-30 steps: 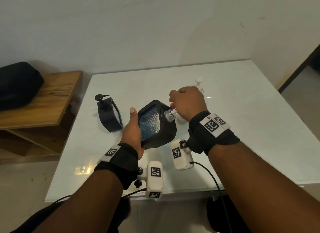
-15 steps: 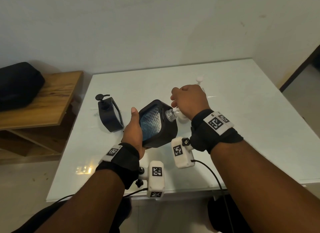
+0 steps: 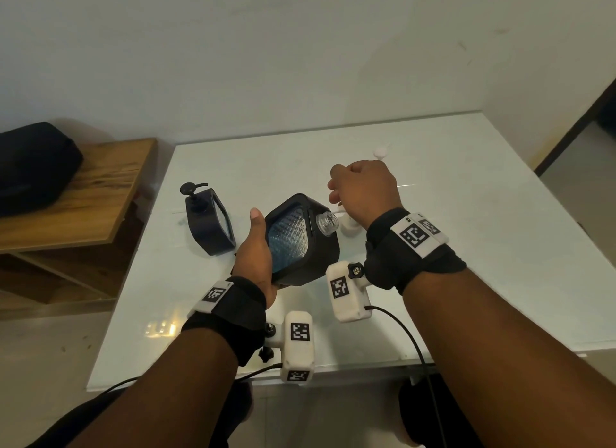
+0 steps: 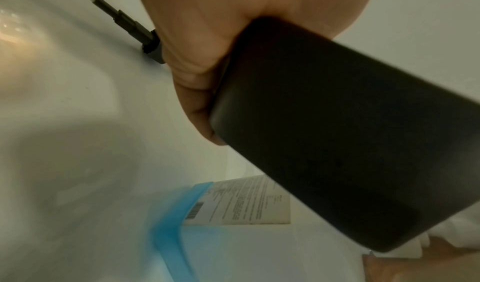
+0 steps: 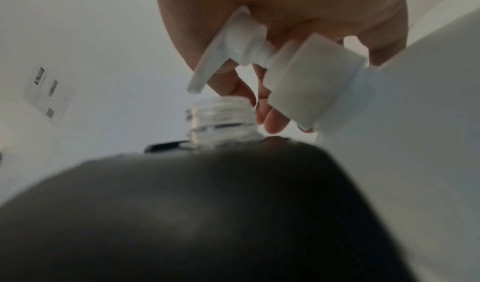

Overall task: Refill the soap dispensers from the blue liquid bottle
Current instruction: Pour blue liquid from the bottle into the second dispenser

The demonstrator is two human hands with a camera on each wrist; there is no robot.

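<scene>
Refill, cap-handling stage. Grips opened black dispenser [image 3: 300, 241] in left hand [image 3: 256, 257], thumb along one edge and fingers wrapped round the body, tilted off the bench [image 3: 466, 231] with clear threaded neck [image 3: 326, 224] bare and pointing toward right hand [image 3: 363, 187]. Holds white pump [image 5: 241, 46] in right hand just beside that neck, fingers [image 5: 272, 120] curled round the pump head; appears seated on a white bottle [image 5: 415, 122], though cannot confirm the joint. Locates blue liquid bottle [image 4: 171, 231] in the left wrist view only, label visible, low on the bench beneath the held dispenser; hidden in the head view. Notes second black dispenser [image 3: 208, 224] upright on the bench to the left, pump on, well apart from both hands.

Judged step: clearing the right hand before fetching the blue bottle.

For a clean pour:
- Bring the neck upright first; tilted as now, risks a spill.
- Rest the base on the bench rather than pouring in mid-air.
- Set the pump down near, nozzle off the surface.
- Pour slowly; narrow neck, likely to overflow.
</scene>
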